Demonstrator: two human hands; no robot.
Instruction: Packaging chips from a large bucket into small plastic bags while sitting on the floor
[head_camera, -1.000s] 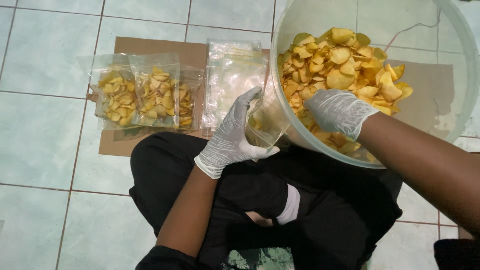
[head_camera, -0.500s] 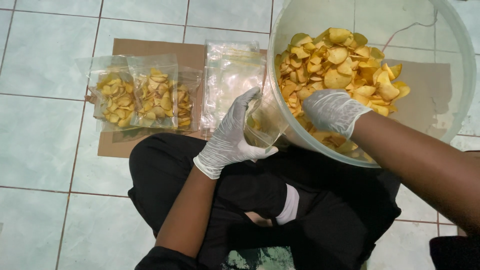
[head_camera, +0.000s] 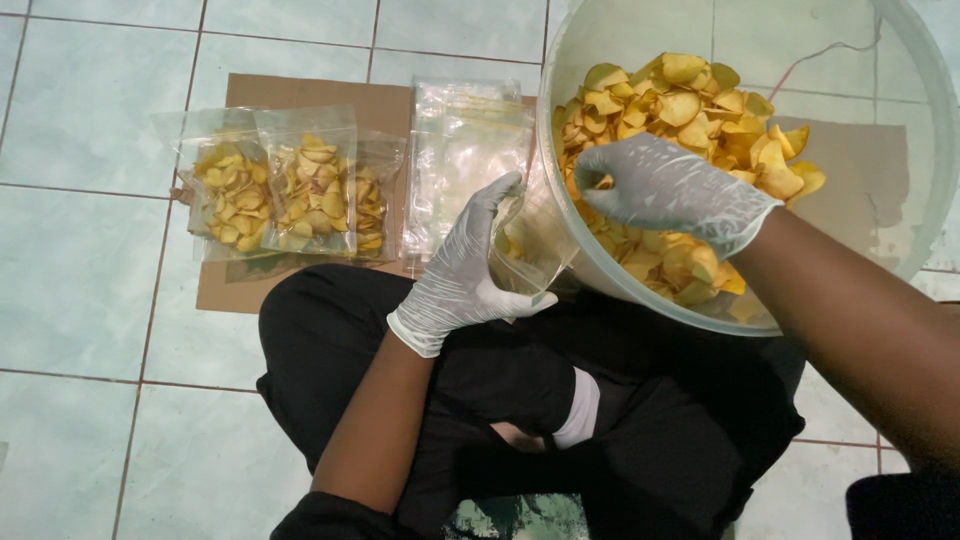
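Note:
Both my hands wear white gloves. My left hand (head_camera: 462, 272) holds a small clear plastic bag (head_camera: 530, 245) open against the outside rim of a large translucent bucket (head_camera: 905, 80). Only a few chips show inside the bag. My right hand (head_camera: 672, 188) reaches into the bucket, fingers curled down on the heap of yellow chips (head_camera: 690, 105) near the bag's mouth. Whether chips are in its grasp is hidden under the glove.
Three filled chip bags (head_camera: 290, 190) lie side by side on a sheet of brown cardboard (head_camera: 300, 92) on the tiled floor. A stack of empty clear bags (head_camera: 462, 150) lies to their right. My crossed legs in black clothing (head_camera: 520, 400) fill the lower middle.
My right hand has shifted a little left through the chips toward the bag's mouth. My left hand and the bag stay at the bucket's rim.

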